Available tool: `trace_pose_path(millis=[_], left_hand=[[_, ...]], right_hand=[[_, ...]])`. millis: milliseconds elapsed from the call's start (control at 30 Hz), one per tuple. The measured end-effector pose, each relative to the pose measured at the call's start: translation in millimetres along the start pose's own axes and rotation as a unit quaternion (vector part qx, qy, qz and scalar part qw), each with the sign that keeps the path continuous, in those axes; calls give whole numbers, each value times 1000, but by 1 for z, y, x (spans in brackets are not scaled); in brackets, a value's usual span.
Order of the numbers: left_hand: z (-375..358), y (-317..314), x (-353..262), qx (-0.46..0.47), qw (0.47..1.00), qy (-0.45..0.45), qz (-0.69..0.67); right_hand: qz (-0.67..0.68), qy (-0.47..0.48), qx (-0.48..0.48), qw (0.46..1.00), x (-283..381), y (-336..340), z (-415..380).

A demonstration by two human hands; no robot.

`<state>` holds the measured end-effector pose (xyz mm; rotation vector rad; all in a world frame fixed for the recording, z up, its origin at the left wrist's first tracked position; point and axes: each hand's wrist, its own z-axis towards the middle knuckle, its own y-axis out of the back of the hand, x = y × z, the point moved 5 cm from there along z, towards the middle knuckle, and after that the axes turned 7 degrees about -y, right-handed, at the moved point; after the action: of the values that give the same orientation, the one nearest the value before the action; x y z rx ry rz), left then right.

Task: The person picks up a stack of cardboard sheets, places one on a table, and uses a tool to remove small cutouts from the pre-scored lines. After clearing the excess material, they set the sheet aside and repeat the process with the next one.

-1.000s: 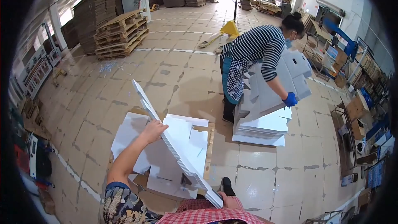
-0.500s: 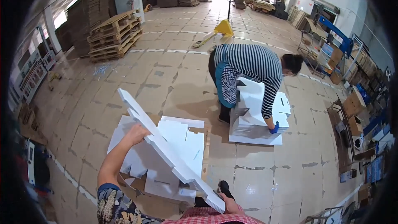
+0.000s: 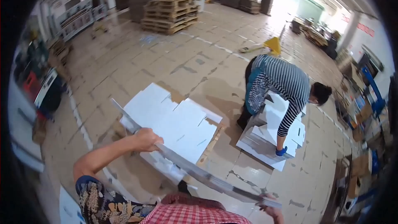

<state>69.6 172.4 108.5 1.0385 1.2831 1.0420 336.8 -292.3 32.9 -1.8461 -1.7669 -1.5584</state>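
A stack of flat, die-cut cardboard sheets (image 3: 195, 171) spans the space in front of my body, seen nearly edge-on. My left hand (image 3: 148, 139) is closed around its upper edge towards the left end. At the far right end, my right hand (image 3: 271, 210) grips the same stack, partly blurred. Just beyond it lies a pile of white cardboard sheets (image 3: 174, 120) with cut slots and notches, resting on a wooden pallet (image 3: 213, 143). The held stack covers part of this pile's near side.
A co-worker in a striped top (image 3: 284, 79) bends over another pile of white cardboard sheets (image 3: 265, 120), with a blue-gloved hand (image 3: 281, 152) at its edge. Behind stand stacked wooden pallets (image 3: 171, 14) and a yellow pallet jack (image 3: 272, 45). Cluttered shelving (image 3: 346, 178) lines the right.
My view has swung left. The held stack has come off the pile towards my body and turned more edge-on, uncovering the pile's top. The co-worker remains bent over.
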Motion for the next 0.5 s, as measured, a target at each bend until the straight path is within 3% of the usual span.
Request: trace_pose_path(millis=[67, 133, 200, 233, 300, 433, 500], left_hand=[[-13, 13, -61, -25, 998, 47, -32], [-26, 24, -122, -52, 992, 99, -58], [-39, 32, -185, -112, 981, 96, -128], [-44, 32, -214, -118, 976, 126, -132], [-57, 47, -270, -217, 955, 111, -166], [-90, 69, -361, -289, 924, 186, -168], [-117, 80, -404, -379, 889, 207, -154]], right_hand=[[228, -90, 57, 968, -17, 49, -12], [71, -105, -34, 991, -13, 101, -29], [99, 24, -47, 994, -9, 148, -42], [117, 29, -50, 991, -5, 168, -48], [127, 52, -63, 988, 6, 206, -56], [-3, 168, -80, 983, 43, 251, -43], [-66, 230, -63, 969, 67, 254, -19]])
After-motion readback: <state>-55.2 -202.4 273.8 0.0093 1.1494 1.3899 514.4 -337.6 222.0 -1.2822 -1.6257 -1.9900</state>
